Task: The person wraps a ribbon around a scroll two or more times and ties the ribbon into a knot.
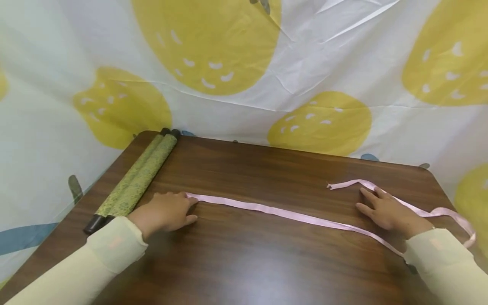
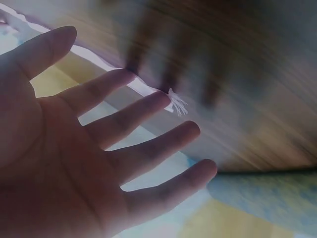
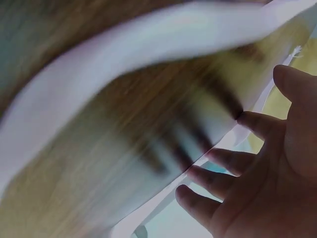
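Observation:
A long pink ribbon (image 1: 263, 208) runs across the dark brown table, passes under the right forearm and loops back toward the right hand. Its far end (image 1: 337, 185) lies left of that hand. My left hand (image 1: 164, 212) has its fingers extended, and in the left wrist view fingertips (image 2: 161, 98) touch the ribbon near its frayed end (image 2: 178, 105). With fingers spread and palm down, my right hand (image 1: 390, 214) touches the ribbon's looped-back stretch with its fingertips (image 3: 215, 154). In the right wrist view, a nearer stretch of ribbon (image 3: 124, 47) crosses the upper part.
Beside the left hand, a green patterned scroll-like double roll (image 1: 146, 171) with black ends lies along the table's left edge. A white cloth (image 1: 343, 42) printed with yellow fruit hangs behind the wooden table (image 1: 251, 165) and at its sides.

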A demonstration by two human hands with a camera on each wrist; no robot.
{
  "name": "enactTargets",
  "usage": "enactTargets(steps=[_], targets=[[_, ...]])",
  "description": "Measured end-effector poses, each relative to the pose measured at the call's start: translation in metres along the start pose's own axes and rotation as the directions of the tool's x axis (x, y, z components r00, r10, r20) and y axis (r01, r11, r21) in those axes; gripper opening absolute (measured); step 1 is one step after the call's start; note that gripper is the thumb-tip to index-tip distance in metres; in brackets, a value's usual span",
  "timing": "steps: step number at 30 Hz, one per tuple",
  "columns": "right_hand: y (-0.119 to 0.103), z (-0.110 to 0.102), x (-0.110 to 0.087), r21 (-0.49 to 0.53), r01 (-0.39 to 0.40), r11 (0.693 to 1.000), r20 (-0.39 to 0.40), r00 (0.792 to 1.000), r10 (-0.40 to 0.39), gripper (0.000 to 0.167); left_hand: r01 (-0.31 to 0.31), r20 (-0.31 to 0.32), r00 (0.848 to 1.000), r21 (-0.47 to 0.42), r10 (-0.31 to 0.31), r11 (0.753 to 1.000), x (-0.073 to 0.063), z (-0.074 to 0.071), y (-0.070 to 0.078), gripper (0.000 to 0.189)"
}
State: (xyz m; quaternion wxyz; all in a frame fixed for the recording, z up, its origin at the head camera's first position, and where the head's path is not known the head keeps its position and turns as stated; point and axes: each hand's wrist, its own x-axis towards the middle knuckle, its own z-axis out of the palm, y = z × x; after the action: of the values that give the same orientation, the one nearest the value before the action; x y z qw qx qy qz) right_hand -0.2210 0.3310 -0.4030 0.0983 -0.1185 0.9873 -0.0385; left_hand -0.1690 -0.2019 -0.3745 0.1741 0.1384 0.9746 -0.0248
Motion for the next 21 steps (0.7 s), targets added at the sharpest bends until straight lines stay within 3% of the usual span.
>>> enactTargets(steps=[6,10,15,18,21], targets=[[0.001,-0.002,-0.009,-0.019,0.015,1.0,-0.003,1.0,-0.015,0.071,0.015,0.016,1.0,-0.004,-0.015,1.0,0.0,-0.001,-0.027,0.059],[-0.019,-0.001,-0.018,-0.02,0.076,0.997,-0.032,0.997,-0.076,0.072,-0.001,0.004,1.0,-0.018,0.001,1.0,-0.001,-0.002,-0.036,0.059],[-0.066,0.002,-0.035,0.047,0.211,0.976,-0.075,0.975,-0.207,0.07,-0.007,-0.119,0.993,-0.058,0.0,0.998,-0.005,-0.008,-0.047,0.056],[-0.086,0.007,-0.046,0.059,0.271,0.961,-0.087,0.96,-0.266,0.067,0.055,-0.155,0.985,-0.089,-0.068,0.994,-0.005,-0.014,-0.067,0.063],[-0.096,0.015,-0.056,0.064,0.3,0.952,-0.078,0.952,-0.294,0.066,0.15,-0.099,0.981,-0.146,-0.165,0.978,-0.003,-0.015,-0.097,0.075]])
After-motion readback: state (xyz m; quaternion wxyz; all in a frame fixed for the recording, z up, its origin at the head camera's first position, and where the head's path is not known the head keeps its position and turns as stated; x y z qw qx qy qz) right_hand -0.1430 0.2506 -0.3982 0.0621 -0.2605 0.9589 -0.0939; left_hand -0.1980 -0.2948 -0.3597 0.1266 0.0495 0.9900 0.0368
